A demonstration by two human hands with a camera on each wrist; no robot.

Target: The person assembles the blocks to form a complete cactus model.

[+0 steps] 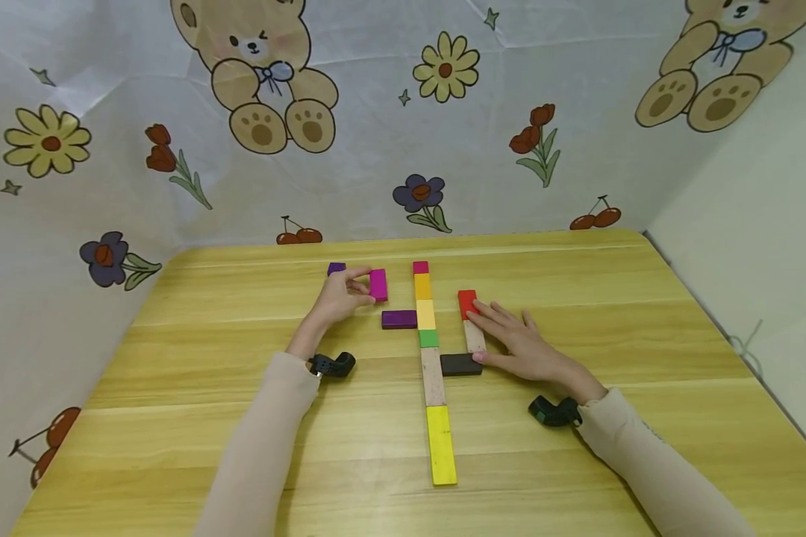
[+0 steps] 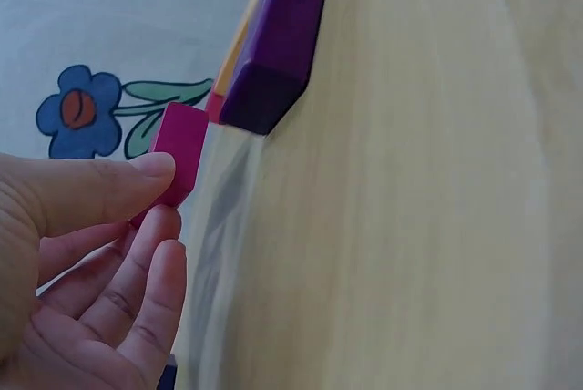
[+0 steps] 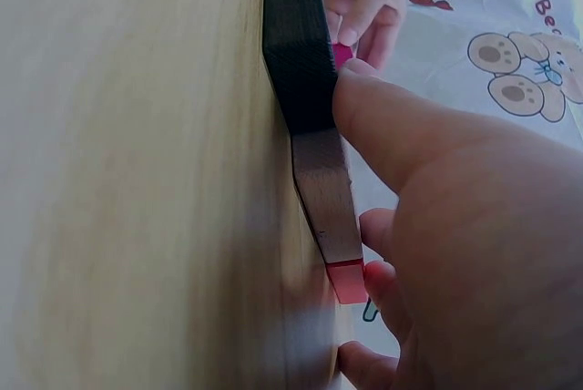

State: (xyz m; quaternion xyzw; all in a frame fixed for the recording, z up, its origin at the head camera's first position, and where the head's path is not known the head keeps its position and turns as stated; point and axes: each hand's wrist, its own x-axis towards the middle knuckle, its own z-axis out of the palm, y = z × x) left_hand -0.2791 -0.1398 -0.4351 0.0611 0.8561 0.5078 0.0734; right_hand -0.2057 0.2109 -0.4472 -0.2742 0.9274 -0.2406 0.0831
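My left hand [image 1: 339, 298] pinches a magenta block [image 1: 378, 285] between thumb and fingers, left of the column's top. In the left wrist view the thumb lies across one face of the magenta block [image 2: 182, 144]. Behind that hand a dark purple block [image 1: 336, 267] is partly hidden. My right hand [image 1: 527, 350] lies with spread fingers beside a red block [image 1: 466, 302] and a bare wood block [image 1: 474, 337]. Its index finger reaches the red block, and its thumb touches the end of a black block [image 1: 460, 365].
A column of end-to-end blocks runs down the table [image 1: 544, 470]: crimson, orange, pale yellow, green [image 1: 429, 338], bare wood [image 1: 433, 377], and bright yellow [image 1: 442, 446] nearest me. A purple block [image 1: 399, 320] juts left from it. Behind hangs a printed cloth [image 1: 363, 164].
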